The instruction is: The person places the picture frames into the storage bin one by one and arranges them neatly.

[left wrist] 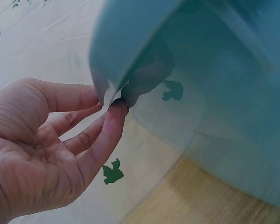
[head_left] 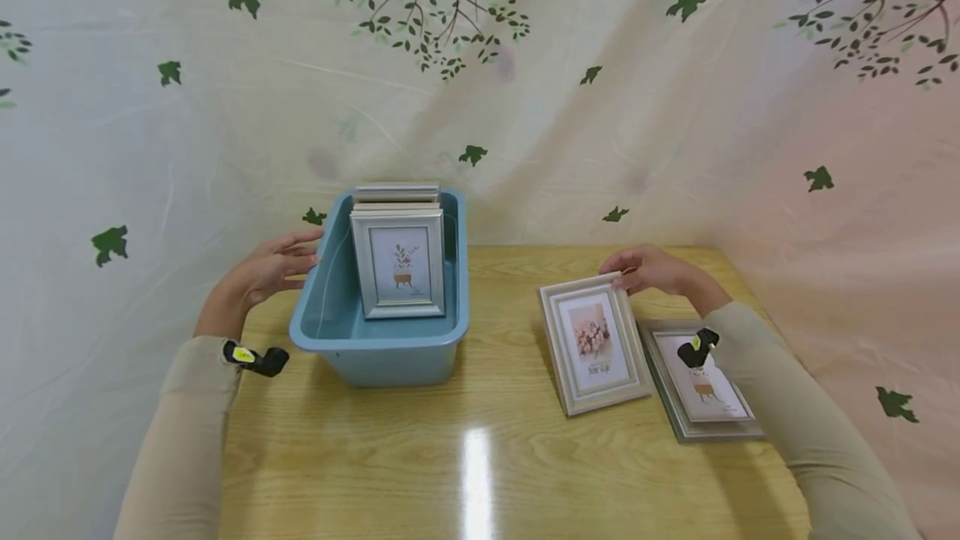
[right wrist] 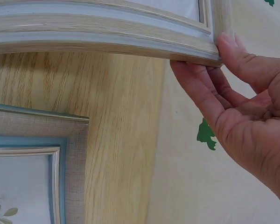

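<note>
My left hand point(head_left: 272, 267) is at the left rim of a blue plastic bin point(head_left: 390, 365). In the left wrist view its thumb and fingertips point(left wrist: 115, 112) pinch the rim's edge. Inside the bin, several picture frames point(head_left: 401, 309) stand in a row, the front silver one showing a potted plant. My right hand point(head_left: 651, 267) pinches the top right corner of a cream picture frame point(head_left: 567, 390) with a pink flower print, thumb on its front and fingers behind. This frame is tilted up, facing me.
Right of the held frame, another picture frame point(head_left: 701, 419) with a plant print lies face up on the wooden table point(head_left: 360, 465), partly under my right sleeve point(head_left: 795, 407). Behind the table hangs a pale leaf-patterned cloth point(head_left: 540, 182).
</note>
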Demonstrator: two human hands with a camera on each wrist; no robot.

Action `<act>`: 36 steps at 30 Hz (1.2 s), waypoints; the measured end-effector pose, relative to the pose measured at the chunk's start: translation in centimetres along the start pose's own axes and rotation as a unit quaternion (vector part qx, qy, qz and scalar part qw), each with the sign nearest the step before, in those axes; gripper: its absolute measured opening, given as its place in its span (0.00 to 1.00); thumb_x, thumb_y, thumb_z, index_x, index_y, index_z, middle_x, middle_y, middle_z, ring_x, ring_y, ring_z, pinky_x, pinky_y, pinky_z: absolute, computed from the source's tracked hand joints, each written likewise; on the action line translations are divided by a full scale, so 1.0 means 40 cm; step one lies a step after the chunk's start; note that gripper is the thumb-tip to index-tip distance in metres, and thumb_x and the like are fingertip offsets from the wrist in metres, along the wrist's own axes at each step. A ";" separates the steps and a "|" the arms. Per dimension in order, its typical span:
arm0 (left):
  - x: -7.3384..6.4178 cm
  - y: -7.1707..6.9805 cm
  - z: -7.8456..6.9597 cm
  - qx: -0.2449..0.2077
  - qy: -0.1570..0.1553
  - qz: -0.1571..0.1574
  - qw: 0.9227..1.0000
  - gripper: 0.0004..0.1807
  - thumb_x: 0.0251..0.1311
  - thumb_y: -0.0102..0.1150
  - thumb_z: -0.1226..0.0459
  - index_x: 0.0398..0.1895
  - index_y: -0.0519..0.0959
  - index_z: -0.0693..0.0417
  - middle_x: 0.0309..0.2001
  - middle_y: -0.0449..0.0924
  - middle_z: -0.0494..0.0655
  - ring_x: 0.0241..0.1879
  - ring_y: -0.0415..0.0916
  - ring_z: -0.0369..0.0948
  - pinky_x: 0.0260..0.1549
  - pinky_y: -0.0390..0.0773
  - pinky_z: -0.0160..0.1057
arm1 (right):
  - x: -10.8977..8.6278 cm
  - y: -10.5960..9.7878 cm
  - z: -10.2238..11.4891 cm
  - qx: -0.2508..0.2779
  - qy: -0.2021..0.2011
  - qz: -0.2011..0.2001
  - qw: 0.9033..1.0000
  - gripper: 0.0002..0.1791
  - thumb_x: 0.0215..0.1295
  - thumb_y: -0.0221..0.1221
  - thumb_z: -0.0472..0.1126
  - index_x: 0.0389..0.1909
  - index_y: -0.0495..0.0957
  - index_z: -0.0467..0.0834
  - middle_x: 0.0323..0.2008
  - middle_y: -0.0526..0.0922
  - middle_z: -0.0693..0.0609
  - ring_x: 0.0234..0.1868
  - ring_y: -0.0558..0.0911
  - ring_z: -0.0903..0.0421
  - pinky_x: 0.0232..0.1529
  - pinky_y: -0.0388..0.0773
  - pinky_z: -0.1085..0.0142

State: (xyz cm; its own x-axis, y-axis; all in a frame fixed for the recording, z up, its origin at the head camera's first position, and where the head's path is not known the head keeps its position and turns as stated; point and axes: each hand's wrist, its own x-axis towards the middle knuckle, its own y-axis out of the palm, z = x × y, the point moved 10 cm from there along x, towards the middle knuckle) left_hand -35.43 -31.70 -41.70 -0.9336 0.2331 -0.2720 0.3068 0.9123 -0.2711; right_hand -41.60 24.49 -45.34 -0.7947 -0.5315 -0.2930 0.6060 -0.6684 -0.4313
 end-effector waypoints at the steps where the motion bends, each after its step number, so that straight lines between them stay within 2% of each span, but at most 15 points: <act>1: 0.000 0.000 -0.001 0.000 0.000 0.000 1.000 0.38 0.78 0.49 0.60 0.84 0.44 0.47 0.79 0.53 0.63 0.75 0.55 0.61 0.72 0.59 0.69 | 0.000 -0.001 0.003 0.005 -0.004 0.000 1.000 0.20 0.68 0.62 0.29 0.58 0.74 0.27 0.45 0.85 0.48 0.43 0.84 0.58 0.47 0.87 0.60; 9: 0.003 0.004 0.000 -0.003 -0.003 0.003 1.000 0.39 0.78 0.50 0.60 0.84 0.43 0.47 0.79 0.52 0.64 0.75 0.56 0.62 0.72 0.60 0.69 | -0.008 -0.004 0.010 0.020 -0.031 -0.011 0.999 0.19 0.70 0.59 0.29 0.58 0.73 0.25 0.45 0.84 0.51 0.43 0.84 0.59 0.45 0.87 0.62; 15: 0.002 0.002 -0.001 0.001 -0.001 0.004 1.000 0.40 0.78 0.51 0.58 0.84 0.43 0.48 0.79 0.52 0.64 0.75 0.56 0.61 0.72 0.61 0.68 | -0.010 -0.012 0.015 0.023 -0.040 -0.041 0.998 0.14 0.71 0.58 0.29 0.55 0.75 0.29 0.43 0.83 0.54 0.43 0.83 0.59 0.44 0.87 0.62; 24: 0.002 -0.002 0.000 -0.002 -0.002 0.002 1.000 0.40 0.77 0.51 0.58 0.84 0.44 0.48 0.80 0.52 0.63 0.75 0.56 0.61 0.72 0.61 0.67 | -0.008 -0.028 0.031 0.052 -0.035 -0.097 0.993 0.16 0.71 0.58 0.31 0.55 0.74 0.26 0.40 0.84 0.57 0.40 0.84 0.61 0.42 0.86 0.61; 31: 0.005 -0.004 0.001 -0.006 -0.005 0.000 1.000 0.39 0.78 0.50 0.59 0.84 0.44 0.47 0.79 0.52 0.63 0.75 0.56 0.61 0.71 0.61 0.68 | -0.008 -0.044 0.036 0.060 -0.024 -0.139 0.988 0.21 0.73 0.58 0.34 0.61 0.72 0.24 0.42 0.83 0.58 0.41 0.84 0.62 0.44 0.87 0.59; 36: 0.001 -0.005 -0.002 -0.006 -0.007 -0.001 1.000 0.39 0.78 0.51 0.59 0.84 0.44 0.47 0.79 0.53 0.63 0.75 0.56 0.61 0.71 0.61 0.68 | -0.009 -0.049 0.036 0.068 -0.010 -0.154 0.986 0.22 0.74 0.58 0.35 0.62 0.72 0.26 0.41 0.82 0.61 0.42 0.84 0.63 0.49 0.86 0.55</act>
State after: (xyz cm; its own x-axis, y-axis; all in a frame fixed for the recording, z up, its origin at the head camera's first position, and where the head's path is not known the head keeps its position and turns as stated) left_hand -35.54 -31.82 -41.57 -0.9318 0.2267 -0.2836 0.3025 0.9167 -0.2611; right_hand -42.46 25.24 -43.16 -0.9418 -0.3016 -0.1488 0.3360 -0.8628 -0.3777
